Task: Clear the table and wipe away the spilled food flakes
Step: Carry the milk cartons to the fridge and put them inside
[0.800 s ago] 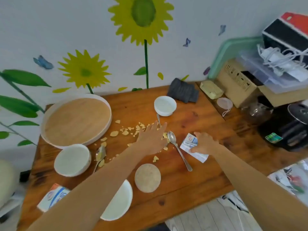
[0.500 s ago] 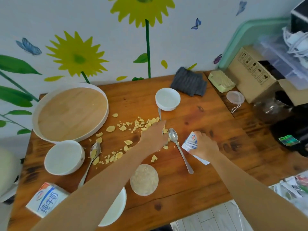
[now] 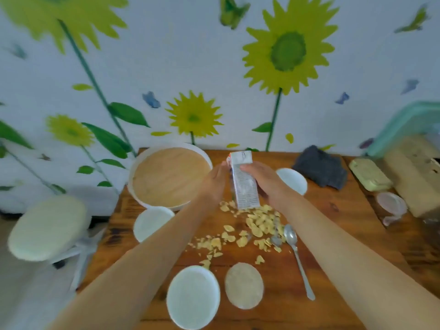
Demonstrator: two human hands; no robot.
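Two bare hands meet over the middle of the wooden table point(image 3: 333, 225). The right hand point(image 3: 264, 181) has its fingers wrapped around a small white carton point(image 3: 244, 184), held lifted above the tabletop, while the left hand point(image 3: 215, 179) presses against the carton's left side, fingers extended; whether they curl behind it I cannot tell. Just below the carton, yellow flakes point(image 3: 259, 222) lie scattered across the centre of the frame, some touching a spoon point(image 3: 296, 253) to their right. A round wooden tray point(image 3: 170, 176) sits at upper centre-left, a white bowl point(image 3: 152, 222) just below it, another white bowl point(image 3: 192, 297) near the bottom edge beside a pale round coaster point(image 3: 244, 285). Behind the right wrist a third white bowl point(image 3: 294, 181) shows, with a dark folded cloth point(image 3: 320, 171) further right.
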